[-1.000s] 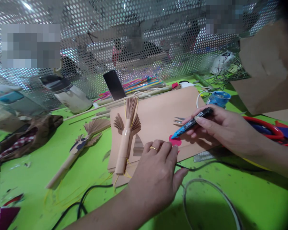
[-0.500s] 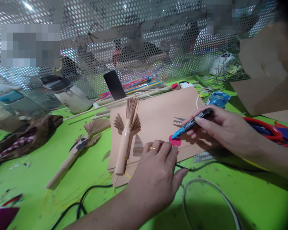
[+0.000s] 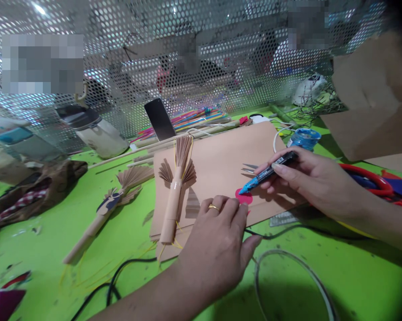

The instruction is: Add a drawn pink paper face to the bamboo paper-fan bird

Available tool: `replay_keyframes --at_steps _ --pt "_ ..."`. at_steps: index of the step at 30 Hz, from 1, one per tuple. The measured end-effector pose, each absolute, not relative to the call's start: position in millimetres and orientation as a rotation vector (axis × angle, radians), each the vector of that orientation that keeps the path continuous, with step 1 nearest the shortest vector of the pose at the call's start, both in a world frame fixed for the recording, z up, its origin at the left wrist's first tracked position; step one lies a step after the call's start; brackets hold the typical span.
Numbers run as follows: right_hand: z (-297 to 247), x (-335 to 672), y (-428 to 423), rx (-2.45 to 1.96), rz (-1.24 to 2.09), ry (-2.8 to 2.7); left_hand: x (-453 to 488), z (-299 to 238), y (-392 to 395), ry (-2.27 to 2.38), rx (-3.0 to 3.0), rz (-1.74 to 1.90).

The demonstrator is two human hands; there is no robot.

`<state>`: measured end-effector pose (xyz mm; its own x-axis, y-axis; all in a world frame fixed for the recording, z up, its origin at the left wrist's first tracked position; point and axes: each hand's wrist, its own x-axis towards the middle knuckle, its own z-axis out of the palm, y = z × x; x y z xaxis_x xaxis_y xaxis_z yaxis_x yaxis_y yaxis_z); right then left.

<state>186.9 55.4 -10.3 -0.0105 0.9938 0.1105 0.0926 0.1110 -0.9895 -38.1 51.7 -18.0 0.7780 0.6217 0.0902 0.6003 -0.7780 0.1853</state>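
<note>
In my right hand (image 3: pixel 297 174) is a paint marker (image 3: pixel 267 173) with a black barrel and light blue front end. Its tip rests on a small red paper circle (image 3: pixel 245 197) lying on a sheet of brown kraft paper (image 3: pixel 217 156). My left hand (image 3: pixel 221 236), with a gold ring on one finger, lies palm down with its thumb apart. Its fingertips press on the paper at the circle's near edge. Pointed metal blades (image 3: pixel 249 167) show behind the marker; their handles are hidden by my right hand. Left of my left hand lies a brown paper tube with pleated fans (image 3: pixel 173 196).
A second fan-and-tube figure (image 3: pixel 110 203) lies on the green table (image 3: pixel 120 240). Behind are a phone (image 3: pixel 159 119), coloured sticks (image 3: pixel 201 117) and a lidded cup (image 3: pixel 93 129). A blue paint jar (image 3: pixel 304 139) stands right. Cables loop at the front; a perforated metal screen (image 3: pixel 137 44) closes the back.
</note>
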Motion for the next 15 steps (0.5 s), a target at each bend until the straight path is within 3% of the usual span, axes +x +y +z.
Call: replay_keyframes --at_steps 15 --pt "-7.6 186.9 55.2 -1.203 1.044 -1.285 -38.5 -18.3 52.0 0.973 2.824 0.220"
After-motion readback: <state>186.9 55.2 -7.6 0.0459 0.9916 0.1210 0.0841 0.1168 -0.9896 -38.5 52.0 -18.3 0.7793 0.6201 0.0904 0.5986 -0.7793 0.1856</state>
